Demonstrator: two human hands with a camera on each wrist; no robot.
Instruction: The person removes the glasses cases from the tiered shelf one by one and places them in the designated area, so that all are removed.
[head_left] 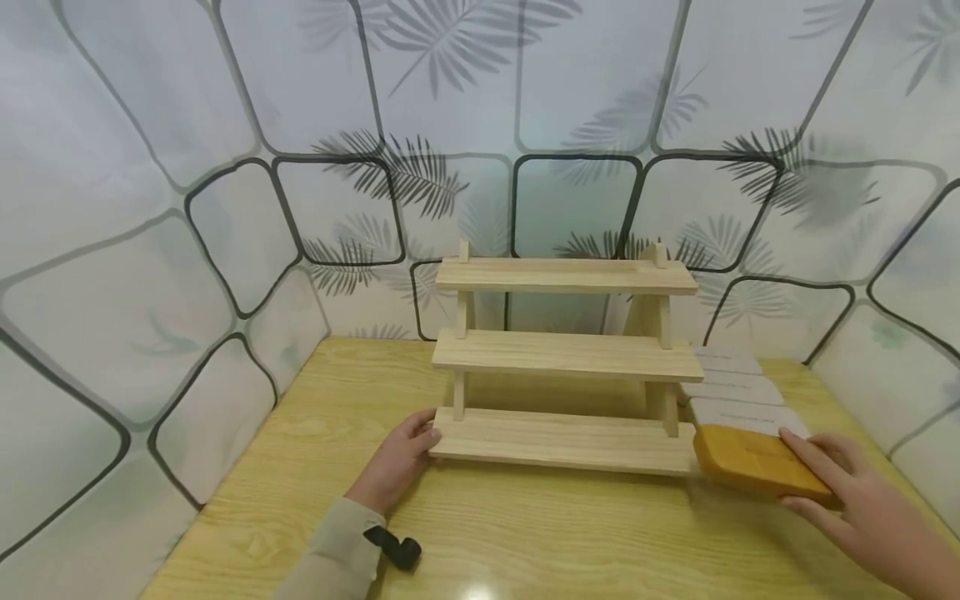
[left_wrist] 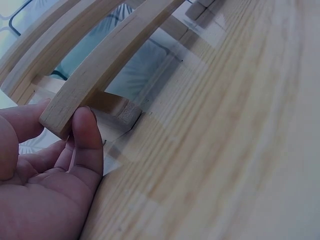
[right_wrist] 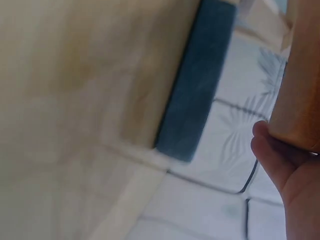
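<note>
A three-tier wooden display stand (head_left: 562, 354) stands on the table. My left hand (head_left: 401, 458) pinches the left end of its lowest shelf; in the left wrist view, the thumb and fingers (left_wrist: 87, 135) are on either side of the board end. My right hand (head_left: 855, 492) grips the right end of an orange, rounded rectangular block (head_left: 757, 462) with faint print on top. The block is beside the lowest shelf's right end; whether they touch, I cannot tell. In the right wrist view, the orange block (right_wrist: 300, 90) shows only partly, above the hand (right_wrist: 300, 185).
Several pale blocks (head_left: 738, 412) with small print lie in a row behind the orange one, right of the stand. A dark blue-grey block side (right_wrist: 195, 85) shows in the right wrist view. Patterned sheeting (head_left: 577, 200) surrounds the wood-grain table (head_left: 525, 533) at the back and sides.
</note>
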